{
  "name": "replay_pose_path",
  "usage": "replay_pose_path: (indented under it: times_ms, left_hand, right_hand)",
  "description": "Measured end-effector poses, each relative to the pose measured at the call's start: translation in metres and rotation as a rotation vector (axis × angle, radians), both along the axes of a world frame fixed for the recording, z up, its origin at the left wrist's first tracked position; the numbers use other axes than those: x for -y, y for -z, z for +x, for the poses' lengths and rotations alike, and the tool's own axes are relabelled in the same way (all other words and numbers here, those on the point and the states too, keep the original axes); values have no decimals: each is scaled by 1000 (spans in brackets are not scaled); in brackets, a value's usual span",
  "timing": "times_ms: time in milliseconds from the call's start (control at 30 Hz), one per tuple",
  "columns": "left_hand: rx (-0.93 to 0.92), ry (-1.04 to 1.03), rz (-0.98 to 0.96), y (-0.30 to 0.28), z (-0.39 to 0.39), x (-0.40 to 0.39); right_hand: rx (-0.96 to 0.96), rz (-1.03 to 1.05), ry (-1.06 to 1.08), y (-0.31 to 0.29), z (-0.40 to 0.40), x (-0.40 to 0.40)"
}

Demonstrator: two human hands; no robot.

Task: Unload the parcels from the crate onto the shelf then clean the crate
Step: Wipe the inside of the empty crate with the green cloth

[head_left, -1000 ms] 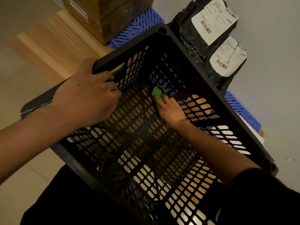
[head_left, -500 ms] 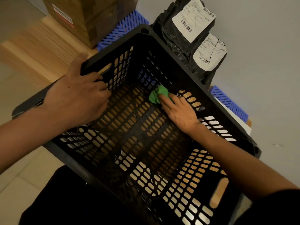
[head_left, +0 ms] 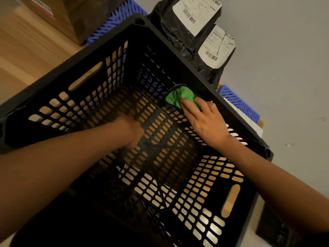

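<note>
The black slotted crate fills the view and holds no parcels. My right hand presses a green cloth flat against the inside of the far right wall, with the fingers stretched out over it. My left hand is down on the crate floor near the middle; motion blur hides how its fingers lie. Two black bag parcels with white barcode labels, an upper one and a lower one, stand against the wall just behind the crate.
A cardboard box stands at the back left on a blue plastic grid. Another blue grid shows to the right of the crate. The wooden shelf surface runs along the left; a grey wall is on the right.
My left hand has let go of the crate's left wall and dropped to the floor inside. My right hand has slid the cloth up the far right wall.
</note>
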State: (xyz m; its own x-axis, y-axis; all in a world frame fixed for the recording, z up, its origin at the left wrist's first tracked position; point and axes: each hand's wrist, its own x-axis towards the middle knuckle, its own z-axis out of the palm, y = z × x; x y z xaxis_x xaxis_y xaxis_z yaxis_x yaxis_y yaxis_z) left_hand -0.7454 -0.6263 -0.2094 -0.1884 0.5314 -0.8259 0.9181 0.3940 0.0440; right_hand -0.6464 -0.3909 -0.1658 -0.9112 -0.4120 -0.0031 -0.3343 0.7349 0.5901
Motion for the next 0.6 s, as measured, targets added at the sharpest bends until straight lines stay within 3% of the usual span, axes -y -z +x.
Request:
replay_pose_path:
  times_ms: [167, 600]
  left_hand:
    - [116, -68, -211, 39, -6, 12]
    - [67, 19, -379, 65, -6, 18]
  right_hand:
    - [82, 45, -4, 47, -7, 5]
    - [431, 90, 98, 128, -16, 20]
